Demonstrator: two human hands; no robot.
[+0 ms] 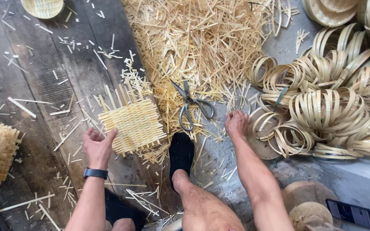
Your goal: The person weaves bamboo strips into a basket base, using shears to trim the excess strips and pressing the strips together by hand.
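The left hand (97, 145) lies spread against the near edge of a square woven mat (131, 124), fingers open and touching it, not gripping. The right hand (236, 123) is curled loosely shut on the floor, holding nothing I can see. Scissors (191, 107) lie between the hands, nearer the right one. A heap of bamboo rings (326, 111) sits just beyond the right hand, with loose strips (198, 42) piled farther off.
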